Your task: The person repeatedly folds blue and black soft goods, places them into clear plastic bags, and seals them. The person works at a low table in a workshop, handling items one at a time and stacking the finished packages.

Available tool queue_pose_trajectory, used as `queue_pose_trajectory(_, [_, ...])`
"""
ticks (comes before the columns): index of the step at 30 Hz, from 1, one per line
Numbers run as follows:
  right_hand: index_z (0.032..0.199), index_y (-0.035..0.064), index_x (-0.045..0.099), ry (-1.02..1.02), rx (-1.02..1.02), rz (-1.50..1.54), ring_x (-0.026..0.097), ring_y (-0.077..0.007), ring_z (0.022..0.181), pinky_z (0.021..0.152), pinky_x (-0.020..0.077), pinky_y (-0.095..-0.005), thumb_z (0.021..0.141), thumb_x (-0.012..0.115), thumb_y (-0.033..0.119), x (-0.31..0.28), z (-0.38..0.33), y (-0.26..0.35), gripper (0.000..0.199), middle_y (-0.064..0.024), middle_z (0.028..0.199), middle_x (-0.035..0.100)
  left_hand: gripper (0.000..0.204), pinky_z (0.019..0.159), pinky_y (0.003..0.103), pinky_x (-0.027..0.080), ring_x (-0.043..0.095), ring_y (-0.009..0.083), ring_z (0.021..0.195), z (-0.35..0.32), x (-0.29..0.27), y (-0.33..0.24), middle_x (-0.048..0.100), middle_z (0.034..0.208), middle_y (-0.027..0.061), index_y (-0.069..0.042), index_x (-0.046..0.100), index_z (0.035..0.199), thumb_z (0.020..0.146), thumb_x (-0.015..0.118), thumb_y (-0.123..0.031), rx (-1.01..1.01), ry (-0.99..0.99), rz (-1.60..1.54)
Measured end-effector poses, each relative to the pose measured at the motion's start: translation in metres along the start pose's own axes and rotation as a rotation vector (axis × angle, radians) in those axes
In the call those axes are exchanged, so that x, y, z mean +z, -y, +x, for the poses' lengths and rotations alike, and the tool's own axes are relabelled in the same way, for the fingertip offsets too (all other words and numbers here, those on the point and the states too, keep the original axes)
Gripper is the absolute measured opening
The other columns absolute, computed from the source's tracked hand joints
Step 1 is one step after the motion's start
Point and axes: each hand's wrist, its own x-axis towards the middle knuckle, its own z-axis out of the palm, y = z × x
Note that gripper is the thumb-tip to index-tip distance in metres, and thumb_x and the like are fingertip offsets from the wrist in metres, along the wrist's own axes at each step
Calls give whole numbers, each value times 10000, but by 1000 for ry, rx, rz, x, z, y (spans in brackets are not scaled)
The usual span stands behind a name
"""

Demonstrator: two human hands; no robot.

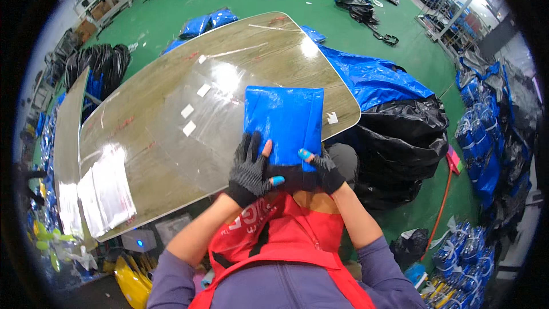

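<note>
partly hidden right hand [326,171], blue sheet [284,120]

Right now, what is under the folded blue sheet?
Glossy tabletop shows past its far and left edges, seemingly continuing beneath; the blue sheet covers anything else there.

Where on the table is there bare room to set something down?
The table looks mostly bare between the blue packet and the far right corner, and between the white scraps and the far left edge. Crowded: the near right, where the left hand and right hand are on the packet.
</note>
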Motion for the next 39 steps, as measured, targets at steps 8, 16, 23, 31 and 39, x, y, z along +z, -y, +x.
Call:
queue_pose_trajectory(8, [1304, -6, 483, -333, -18, 61, 638, -287, 990, 856, 538, -408, 880, 626, 166, -45, -41, 40, 480, -161, 1208, 597, 567, 1136, 517, 157, 282, 356, 1385, -13, -31, 100, 360, 1477, 150, -140, 422, 1394, 895, 501, -395, -195, 80, 272])
queue_pose_trajectory(16, [1399, 15, 395, -382, 128, -91, 576, -322, 1117, 895, 514, -409, 863, 633, 135, -53, -91, 70, 599, -178, 1318, 526, 279, 966, 461, 403, 536, 370, 1071, 8, -46, 113, 624, 1082, 143, -70, 650, 976, 808, 621, -290, -148, -171, 91])
queue_pose_trajectory(23, [1386, 36, 419, -165, 228, -128, 602, -259, 1049, 899, 500, -390, 835, 651, 154, -39, -28, 69, 610, -139, 1258, 567, 183, 826, 424, 472, 583, 320, 949, 61, -11, 112, 638, 937, 109, -99, 664, 810, 740, 693, -265, -169, -214, -26])
queue_pose_trajectory(31, [1362, 7, 425, -121, 362, -85, 607, -270, 1052, 889, 507, -385, 847, 643, 164, -43, -10, 81, 581, -161, 1248, 570, 142, 793, 419, 487, 595, 295, 920, 70, -12, 123, 640, 897, 91, -148, 690, 769, 718, 701, -280, -252, -218, -25])
queue_pose_trajectory(39, [1347, -25, 427, -97, 315, -146, 626, -284, 1025, 897, 517, -396, 855, 640, 205, -30, -1, 77, 583, -184, 1234, 583, 109, 747, 427, 476, 593, 322, 864, 74, -8, 127, 638, 853, 122, -92, 667, 746, 704, 666, -192, -298, -208, -54])
